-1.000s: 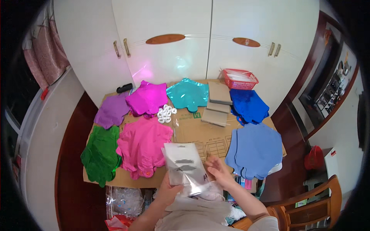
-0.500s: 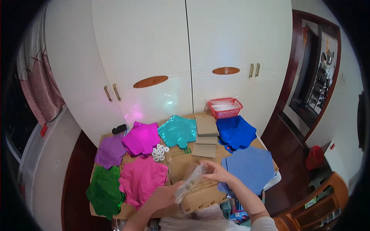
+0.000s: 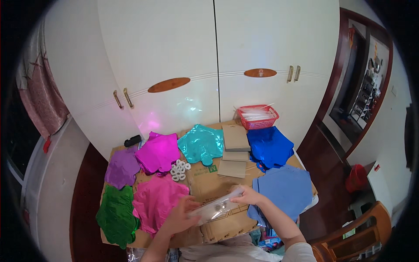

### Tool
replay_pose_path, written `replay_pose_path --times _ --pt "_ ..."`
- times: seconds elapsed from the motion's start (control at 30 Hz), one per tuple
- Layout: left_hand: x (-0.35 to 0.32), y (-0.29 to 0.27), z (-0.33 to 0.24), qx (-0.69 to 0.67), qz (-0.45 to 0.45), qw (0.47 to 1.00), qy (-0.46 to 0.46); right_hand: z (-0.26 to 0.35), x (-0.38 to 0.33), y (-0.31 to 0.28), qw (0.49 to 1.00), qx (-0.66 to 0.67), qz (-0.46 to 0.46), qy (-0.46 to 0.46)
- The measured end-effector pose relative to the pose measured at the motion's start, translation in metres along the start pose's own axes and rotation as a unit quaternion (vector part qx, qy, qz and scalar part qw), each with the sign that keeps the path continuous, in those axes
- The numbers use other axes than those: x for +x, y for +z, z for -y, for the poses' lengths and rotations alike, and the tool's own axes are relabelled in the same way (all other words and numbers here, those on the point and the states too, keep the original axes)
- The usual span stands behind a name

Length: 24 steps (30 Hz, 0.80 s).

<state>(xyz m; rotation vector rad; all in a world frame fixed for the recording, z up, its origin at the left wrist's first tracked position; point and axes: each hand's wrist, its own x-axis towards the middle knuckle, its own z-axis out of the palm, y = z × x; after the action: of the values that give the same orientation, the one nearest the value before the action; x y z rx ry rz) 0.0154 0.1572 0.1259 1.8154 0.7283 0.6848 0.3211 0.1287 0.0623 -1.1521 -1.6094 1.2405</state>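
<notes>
A clear plastic bag (image 3: 217, 208) stretches between my two hands above the near middle of the cardboard. Small dark shapes show through it. My right hand (image 3: 248, 196) pinches its upper right end. At its lower left end, my left hand (image 3: 180, 215) has its fingers and thumb around the plastic. Beneath that hand lies a stack of pink foil shapes (image 3: 157, 198), flat like uninflated balloons. To the right of my right hand is a pale blue stack (image 3: 286, 190) of similar pieces.
Green (image 3: 117, 214), purple (image 3: 122, 168), magenta (image 3: 157, 153), teal (image 3: 201, 144) and dark blue foil stacks (image 3: 269, 146) ring the cardboard-covered table. White rolls (image 3: 179, 171), brown cards (image 3: 235, 137), a black object (image 3: 132, 140) and a red basket (image 3: 258, 123) lie among them. A wooden chair (image 3: 375, 222) stands right.
The bag has swung from a steep slant to a flatter one. My left hand has shifted slightly up and left, its fingers now spread wider at the bag's end. The view has tilted slightly.
</notes>
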Motion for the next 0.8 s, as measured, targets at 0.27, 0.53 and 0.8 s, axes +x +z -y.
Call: replay_pose_path --times 0.27,0.53,0.8 --pt "-0.043 0.050 0.052 -0.066 -0.105 0.992 -0.029 -0.016 -0.003 0.020 0.996 0.062 0.060 -0.028" --pt "-0.031 0.044 0.045 0.021 -0.016 0.999 0.045 -0.030 -0.004 0.013 0.992 -0.049 0.119 -0.009" --pt "0.009 0.021 0.035 0.099 -0.005 0.994 -0.035 0.004 0.011 -0.034 0.997 -0.056 0.046 0.021"
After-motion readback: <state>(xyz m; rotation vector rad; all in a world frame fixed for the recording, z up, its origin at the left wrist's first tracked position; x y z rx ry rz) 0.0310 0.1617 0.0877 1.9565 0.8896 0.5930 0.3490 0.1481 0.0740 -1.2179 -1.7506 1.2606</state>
